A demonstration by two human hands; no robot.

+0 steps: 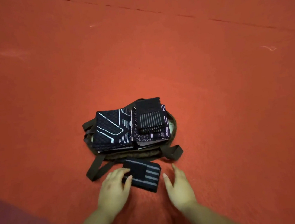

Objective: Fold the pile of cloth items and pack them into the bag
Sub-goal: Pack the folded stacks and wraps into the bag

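While the folded striped cloth [144, 176] lies on the floor [214, 95], its near edge is touched by the left hand [113, 186], seemingly uncurled; the right hand [179, 186] hovers just beside, fingers straight. Beyond them sits the bag [175, 150], stacked full. Packing is judged nearly finished; lifting with both hands comes next.

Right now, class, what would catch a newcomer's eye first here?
The dark bag at centre on the red floor, with folded patterned cloths stacked in it. Nearer, a striped folded cloth lies between two hands: the left hand touches it, the right hand is open beside it.
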